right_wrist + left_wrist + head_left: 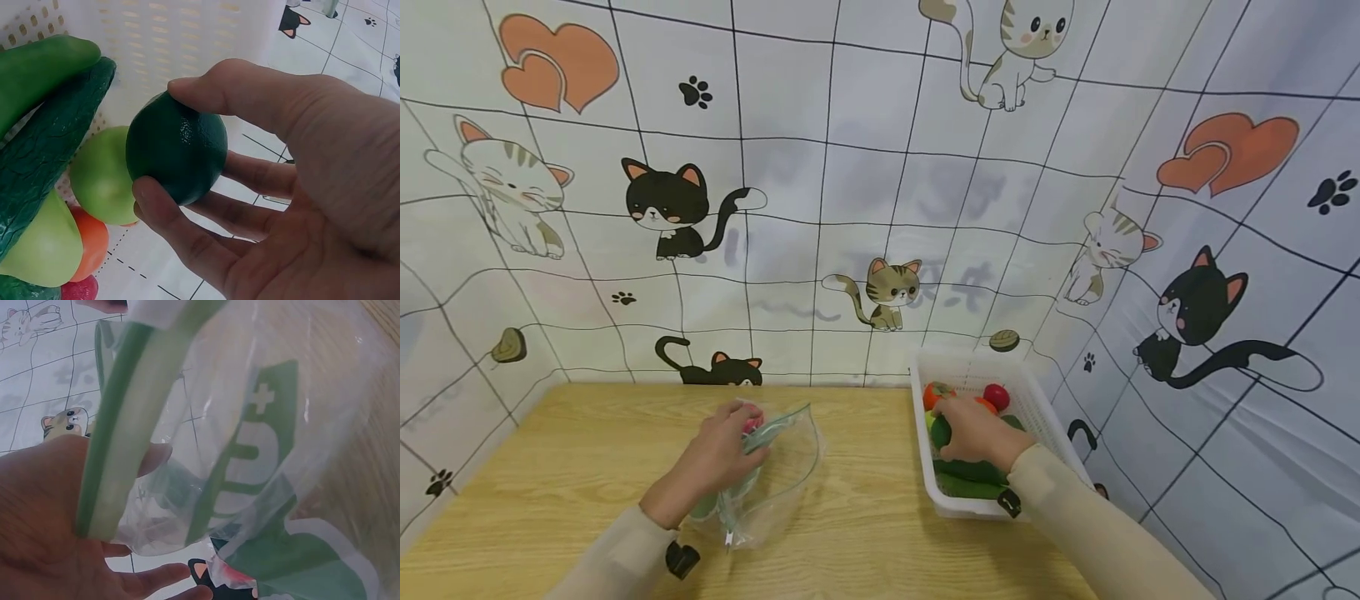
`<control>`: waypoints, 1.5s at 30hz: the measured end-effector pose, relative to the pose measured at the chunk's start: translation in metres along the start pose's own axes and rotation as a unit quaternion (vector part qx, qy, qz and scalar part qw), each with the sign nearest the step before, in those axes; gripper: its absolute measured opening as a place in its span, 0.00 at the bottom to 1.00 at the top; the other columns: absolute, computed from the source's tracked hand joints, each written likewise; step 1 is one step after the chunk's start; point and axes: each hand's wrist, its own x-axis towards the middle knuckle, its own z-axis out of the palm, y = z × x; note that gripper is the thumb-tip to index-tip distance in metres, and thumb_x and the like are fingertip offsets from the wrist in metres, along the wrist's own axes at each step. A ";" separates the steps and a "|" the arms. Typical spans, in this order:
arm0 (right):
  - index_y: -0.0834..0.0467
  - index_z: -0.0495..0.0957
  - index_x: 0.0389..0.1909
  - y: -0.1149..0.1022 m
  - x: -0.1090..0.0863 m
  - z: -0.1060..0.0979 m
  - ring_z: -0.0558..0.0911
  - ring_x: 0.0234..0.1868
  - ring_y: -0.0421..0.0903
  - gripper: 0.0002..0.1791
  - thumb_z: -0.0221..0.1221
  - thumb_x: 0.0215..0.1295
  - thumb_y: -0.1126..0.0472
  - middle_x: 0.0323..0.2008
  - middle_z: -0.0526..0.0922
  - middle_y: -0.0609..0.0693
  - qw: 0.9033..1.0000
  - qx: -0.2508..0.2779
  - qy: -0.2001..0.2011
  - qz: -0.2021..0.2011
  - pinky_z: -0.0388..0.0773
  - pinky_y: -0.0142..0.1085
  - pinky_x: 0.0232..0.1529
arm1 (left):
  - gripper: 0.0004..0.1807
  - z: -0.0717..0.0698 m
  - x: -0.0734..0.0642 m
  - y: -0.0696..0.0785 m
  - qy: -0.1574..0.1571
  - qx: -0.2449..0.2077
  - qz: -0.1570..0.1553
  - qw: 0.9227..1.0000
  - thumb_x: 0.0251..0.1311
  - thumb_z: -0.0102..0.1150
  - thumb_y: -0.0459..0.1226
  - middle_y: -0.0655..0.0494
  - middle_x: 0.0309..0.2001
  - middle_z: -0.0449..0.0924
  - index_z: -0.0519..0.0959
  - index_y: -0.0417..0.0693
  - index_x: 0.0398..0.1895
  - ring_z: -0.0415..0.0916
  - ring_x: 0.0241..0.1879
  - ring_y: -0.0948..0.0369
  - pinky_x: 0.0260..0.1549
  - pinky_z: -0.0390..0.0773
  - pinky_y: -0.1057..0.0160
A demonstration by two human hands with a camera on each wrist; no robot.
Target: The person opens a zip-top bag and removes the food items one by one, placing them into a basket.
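In the head view my left hand (pixel 726 446) is at the mouth of a clear zip bag (pixel 790 492) with green print. In the left wrist view the green zip strip (pixel 115 434) runs between thumb and fingers, which hold the rim; the lower fingers are spread. A pink-red patch (pixel 234 575) shows by the bag's printed part. My right hand (pixel 973 429) is over a white basket (pixel 928 475). Its thumb and fingertips grip a dark green lime (pixel 178 147) with dimpled skin. Beside the lime lies a light green round fruit (pixel 103 178).
In the basket also lie a dark bumpy cucumber (pixel 53 140), a smooth green long vegetable (pixel 44 72), an orange-red fruit (pixel 936 392) and a red round one (pixel 997 396). The wooden table (pixel 865 467) meets a cat-print cloth (pixel 790 250) behind and at the right.
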 end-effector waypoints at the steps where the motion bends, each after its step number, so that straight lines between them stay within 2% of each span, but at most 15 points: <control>1: 0.65 0.86 0.68 0.000 0.000 0.000 0.83 0.62 0.57 0.34 0.84 0.61 0.64 0.66 0.89 0.60 1.000 0.001 -0.002 0.001 0.86 0.59 0.71 | 0.36 0.000 0.001 -0.001 -0.003 0.000 -0.001 1.000 0.70 0.81 0.43 0.25 0.80 0.73 0.81 0.36 0.76 0.77 0.71 0.21 0.61 0.84 0.23; 5: 0.62 0.87 0.68 -0.001 -0.003 -0.001 0.85 0.66 0.58 0.33 0.84 0.62 0.64 0.68 0.89 0.60 1.000 0.002 0.005 -0.003 0.85 0.60 0.74 | 0.37 0.001 0.002 -0.004 -0.013 -0.001 -0.005 1.000 0.70 0.81 0.44 0.23 0.81 0.70 0.79 0.36 0.77 0.75 0.72 0.18 0.64 0.82 0.20; 14: 0.61 0.87 0.69 -0.021 -0.018 -0.008 0.87 0.51 0.48 0.27 0.80 0.70 0.64 0.62 0.92 0.56 0.996 0.018 0.085 -0.025 0.94 0.47 0.56 | 0.39 0.004 0.008 -0.011 -0.032 -0.007 -0.015 0.999 0.70 0.81 0.45 0.21 0.84 0.65 0.78 0.37 0.78 0.72 0.74 0.16 0.66 0.81 0.20; 18: 0.61 0.88 0.69 -0.039 -0.028 -0.011 0.91 0.58 0.51 0.25 0.77 0.74 0.64 0.65 0.92 0.57 0.992 0.032 0.117 -0.043 0.94 0.48 0.59 | 0.42 0.006 0.010 -0.015 -0.042 -0.003 -0.015 0.999 0.70 0.81 0.46 0.20 0.85 0.63 0.76 0.35 0.80 0.70 0.75 0.14 0.69 0.80 0.19; 22: 0.61 0.88 0.67 -0.057 -0.037 -0.011 0.91 0.56 0.53 0.22 0.76 0.75 0.65 0.64 0.92 0.58 0.987 0.048 0.138 -0.070 0.94 0.50 0.59 | 0.45 0.006 0.012 -0.019 -0.053 -0.002 -0.017 0.998 0.70 0.81 0.47 0.19 0.87 0.60 0.74 0.34 0.82 0.67 0.77 0.13 0.70 0.79 0.19; 26: 0.61 0.87 0.67 -0.074 -0.043 -0.007 0.88 0.44 0.49 0.21 0.74 0.76 0.65 0.62 0.92 0.57 0.981 0.055 0.150 -0.112 0.92 0.43 0.50 | 0.48 0.007 0.014 -0.020 -0.062 -0.006 -0.017 0.998 0.68 0.82 0.47 0.19 0.89 0.56 0.72 0.33 0.84 0.66 0.77 0.11 0.71 0.76 0.17; 30: 0.60 0.87 0.68 -0.090 -0.046 0.000 0.84 0.39 0.42 0.21 0.73 0.77 0.65 0.62 0.91 0.57 0.975 0.061 0.155 -0.148 0.88 0.34 0.44 | 0.51 0.008 0.016 -0.021 -0.067 -0.009 -0.016 0.998 0.67 0.83 0.49 0.21 0.88 0.57 0.70 0.33 0.85 0.67 0.77 0.13 0.72 0.76 0.18; 37: 0.56 0.86 0.70 -0.120 -0.044 0.018 0.85 0.45 0.39 0.20 0.71 0.81 0.61 0.62 0.90 0.53 0.972 0.093 0.136 -0.166 0.88 0.31 0.48 | 0.54 0.009 0.013 -0.024 -0.063 -0.006 -0.004 0.998 0.66 0.84 0.50 0.19 0.85 0.63 0.69 0.32 0.85 0.77 0.74 0.21 0.69 0.83 0.24; 42: 0.56 0.86 0.70 -0.140 -0.038 0.035 0.88 0.47 0.40 0.19 0.71 0.82 0.61 0.61 0.90 0.52 0.966 0.102 0.147 -0.185 0.88 0.30 0.49 | 0.53 0.007 0.012 -0.022 -0.062 -0.008 0.000 0.998 0.66 0.84 0.49 0.19 0.83 0.65 0.68 0.32 0.86 0.81 0.70 0.26 0.64 0.86 0.27; 45: 0.56 0.86 0.69 -0.151 -0.032 0.045 0.91 0.54 0.42 0.19 0.70 0.83 0.61 0.61 0.91 0.51 0.961 0.107 0.154 -0.203 0.90 0.33 0.57 | 0.53 0.006 0.012 -0.022 -0.063 -0.001 0.000 0.998 0.67 0.84 0.49 0.18 0.81 0.67 0.68 0.33 0.87 0.82 0.69 0.25 0.62 0.87 0.26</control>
